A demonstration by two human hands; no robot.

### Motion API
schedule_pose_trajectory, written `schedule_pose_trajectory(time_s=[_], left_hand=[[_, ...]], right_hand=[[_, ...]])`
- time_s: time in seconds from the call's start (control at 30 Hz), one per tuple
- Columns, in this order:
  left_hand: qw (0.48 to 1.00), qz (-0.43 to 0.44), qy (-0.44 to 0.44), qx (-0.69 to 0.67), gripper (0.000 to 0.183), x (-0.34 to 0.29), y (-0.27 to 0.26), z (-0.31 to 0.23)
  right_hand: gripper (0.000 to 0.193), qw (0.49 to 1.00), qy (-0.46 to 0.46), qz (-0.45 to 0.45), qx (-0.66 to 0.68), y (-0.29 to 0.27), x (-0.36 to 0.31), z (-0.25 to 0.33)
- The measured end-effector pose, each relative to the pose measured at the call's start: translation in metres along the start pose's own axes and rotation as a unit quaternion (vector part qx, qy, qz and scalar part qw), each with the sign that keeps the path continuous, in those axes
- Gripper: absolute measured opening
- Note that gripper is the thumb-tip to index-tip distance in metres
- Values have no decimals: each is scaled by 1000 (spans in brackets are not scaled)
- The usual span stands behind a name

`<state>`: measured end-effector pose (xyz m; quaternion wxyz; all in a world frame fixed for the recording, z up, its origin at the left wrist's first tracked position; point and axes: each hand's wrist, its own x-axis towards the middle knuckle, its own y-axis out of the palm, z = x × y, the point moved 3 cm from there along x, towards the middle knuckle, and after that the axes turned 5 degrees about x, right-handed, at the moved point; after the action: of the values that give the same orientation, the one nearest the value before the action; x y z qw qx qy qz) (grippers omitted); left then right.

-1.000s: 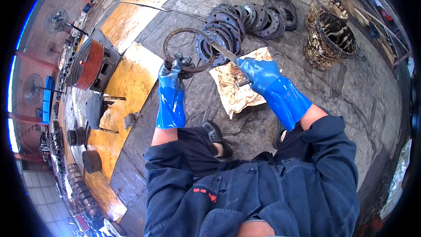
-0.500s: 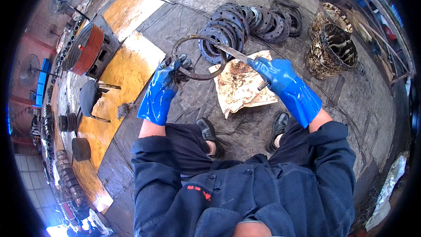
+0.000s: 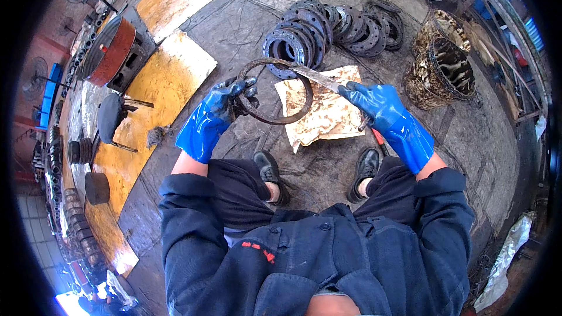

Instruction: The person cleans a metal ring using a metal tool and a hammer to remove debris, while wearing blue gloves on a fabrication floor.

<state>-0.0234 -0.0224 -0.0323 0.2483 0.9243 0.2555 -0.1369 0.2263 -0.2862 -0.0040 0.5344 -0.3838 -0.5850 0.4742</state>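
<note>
My left hand (image 3: 212, 114), in a blue rubber glove, is closed round the left side of a thin dark metal ring (image 3: 308, 105), held up above the floor. My right hand (image 3: 386, 112), gloved alike, grips a flat-bladed metal scraper (image 3: 321, 80). Its blade points left and its tip meets the upper right rim of the ring. The scraper's handle is mostly hidden in the glove. A red strip (image 3: 378, 137) shows under the right hand; what it belongs to I cannot make out. Below the ring lies a stained pale cloth (image 3: 319, 120).
Several dark flange rings (image 3: 313, 23) lie overlapped on the floor ahead. Two grimy mesh baskets (image 3: 430, 82) stand to the right. At left are a small stool (image 3: 110, 118), a red-brown drum (image 3: 108, 52) and a dark round block (image 3: 97, 188). My shoes (image 3: 366, 169) flank the cloth.
The ring has shifted slightly right and down, and its tilt has changed a little. The scraper's tip stays at the upper right rim. The red strip now shows below my right hand.
</note>
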Motion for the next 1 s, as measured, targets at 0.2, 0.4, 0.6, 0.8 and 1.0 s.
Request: schedule_pose_trajectory(time_s=[0.2,0.4,0.6,0.8,1.0], left_hand=[[998,7,-9,-57,35,-7,10,-2],[996,71,-50,2,34,-13,7,-8],[994,85,-41,53,40,-12,5,-2],[990,104,-59,70,39,1,19,4],[992,20,67,105,34,20,35,9]], right_hand=[[60,1000,-18,20,9,-10,-8,1],[57,999,-4,49,-14,-14,-13,7],[55,997,-19,63,26,-25,-8,14],[57,999,-28,-22,39,-23,3,17],[53,913,101,-168,357,-15,23,35]])
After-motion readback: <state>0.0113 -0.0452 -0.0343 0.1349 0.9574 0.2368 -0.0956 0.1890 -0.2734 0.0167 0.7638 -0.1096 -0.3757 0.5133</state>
